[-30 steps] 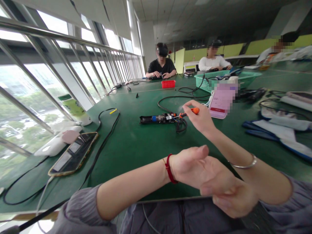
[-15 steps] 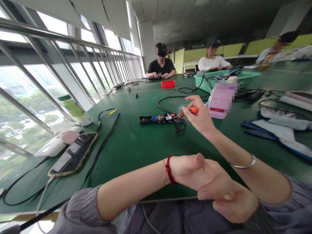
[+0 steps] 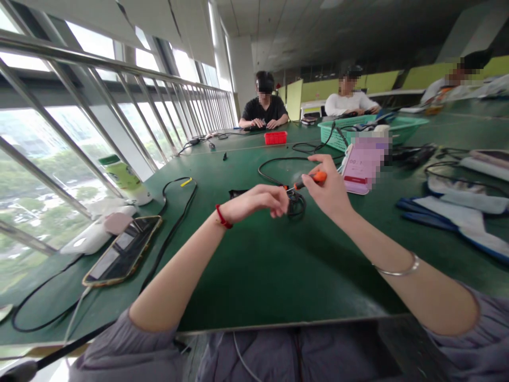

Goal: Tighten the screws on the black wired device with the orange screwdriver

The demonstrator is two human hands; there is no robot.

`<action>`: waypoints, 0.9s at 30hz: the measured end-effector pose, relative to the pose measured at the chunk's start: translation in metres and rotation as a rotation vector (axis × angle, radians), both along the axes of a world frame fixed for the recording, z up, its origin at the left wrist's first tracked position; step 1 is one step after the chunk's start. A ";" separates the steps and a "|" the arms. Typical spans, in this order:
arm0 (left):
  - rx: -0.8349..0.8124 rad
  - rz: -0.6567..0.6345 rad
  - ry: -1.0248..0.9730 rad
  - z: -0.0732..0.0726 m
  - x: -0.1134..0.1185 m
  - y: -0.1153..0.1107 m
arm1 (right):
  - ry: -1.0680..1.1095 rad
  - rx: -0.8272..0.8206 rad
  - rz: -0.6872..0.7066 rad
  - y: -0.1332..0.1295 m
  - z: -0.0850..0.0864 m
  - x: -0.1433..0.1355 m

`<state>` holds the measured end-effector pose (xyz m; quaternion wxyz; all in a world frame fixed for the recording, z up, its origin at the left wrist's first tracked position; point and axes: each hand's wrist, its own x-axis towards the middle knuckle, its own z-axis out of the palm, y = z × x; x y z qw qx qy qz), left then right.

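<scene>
A screwdriver (image 3: pixel 318 178) with an orange and dark handle is pinched in the fingers of my right hand (image 3: pixel 332 191). Its thin shaft points left at the end of a black tubular device (image 3: pixel 237 194) lying on the green table. My left hand (image 3: pixel 256 202) reaches across in front of that device and covers most of it. Its fingers are loosely bent downward, with nothing visible in them. Whether they touch the device cannot be seen. A coiled dark cord (image 3: pixel 296 206) lies just right of my left fingertips, below the screwdriver.
A pink-screened phone (image 3: pixel 360 167) leans near a green basket (image 3: pixel 332 137) of cables. Gloves (image 3: pixel 457 212) lie right. On the left are another phone (image 3: pixel 123 252), a cup (image 3: pixel 127 180) and cables. A small red basket (image 3: pixel 275 138) stands farther back; several people sit beyond.
My left hand has swung from low near the front table edge, palm up, forward and left to the black device. My right hand still holds the screwdriver in nearly the same place.
</scene>
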<state>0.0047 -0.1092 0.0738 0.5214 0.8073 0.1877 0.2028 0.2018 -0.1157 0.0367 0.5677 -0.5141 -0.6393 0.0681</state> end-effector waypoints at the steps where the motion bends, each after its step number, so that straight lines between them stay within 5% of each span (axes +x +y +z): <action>1: 0.117 0.204 -0.011 -0.007 -0.011 0.011 | -0.005 -0.030 -0.019 -0.001 0.000 0.000; 4: 0.591 0.875 0.195 -0.031 -0.034 0.035 | -0.013 -0.107 -0.029 -0.002 0.001 0.001; 6: 0.880 1.043 0.378 -0.045 -0.040 0.042 | -0.016 -0.100 -0.025 -0.003 0.000 0.002; 11: 1.143 0.936 0.625 -0.059 -0.033 0.041 | 0.014 0.017 0.038 0.000 -0.001 0.001; 20: 1.043 0.852 0.681 -0.078 -0.029 0.048 | -0.050 -0.103 -0.049 -0.005 0.002 0.000; 27: 1.018 0.805 0.717 -0.078 -0.029 0.050 | 0.051 -0.026 0.048 0.001 0.001 0.001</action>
